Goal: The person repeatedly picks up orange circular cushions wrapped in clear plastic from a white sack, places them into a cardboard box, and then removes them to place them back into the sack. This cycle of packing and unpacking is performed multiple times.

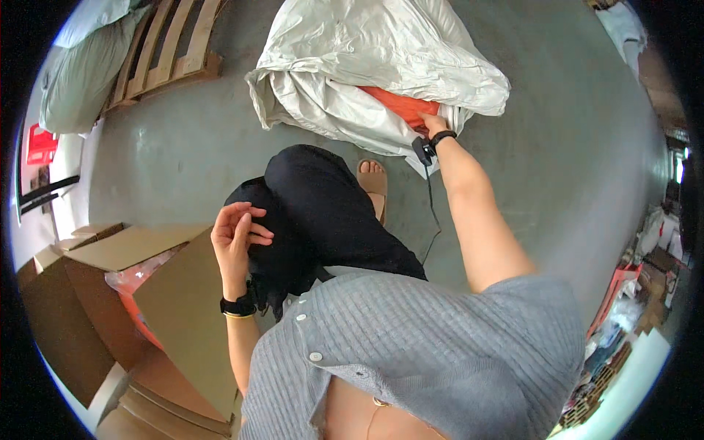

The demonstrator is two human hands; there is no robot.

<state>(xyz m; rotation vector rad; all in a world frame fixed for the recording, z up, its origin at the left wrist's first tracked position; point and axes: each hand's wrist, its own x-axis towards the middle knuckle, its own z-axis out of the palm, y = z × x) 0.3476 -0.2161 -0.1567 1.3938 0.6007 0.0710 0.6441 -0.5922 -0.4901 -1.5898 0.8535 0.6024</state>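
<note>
A large white woven sack (pixel 367 51) lies on the floor in front of me, its mouth folded back toward me. Bright orange fabric (pixel 403 106) shows inside that opening. My right hand (pixel 433 123) reaches to the sack's mouth and grips the edge of the orange fabric; some of its fingers are hidden. A small black device (pixel 423 150) with a thin cable sits at that wrist. Above my left thigh, my left hand (pixel 240 233) hangs with loosely bent fingers apart and nothing in them.
An open cardboard box (pixel 172 315) stands close at my left, with an orange thing in clear plastic (pixel 139 308) inside. Far left are a wooden pallet (pixel 172 62) and a stuffed pale sack (pixel 92 84). Cartons and plastic-wrapped goods (pixel 627 312) line the right edge.
</note>
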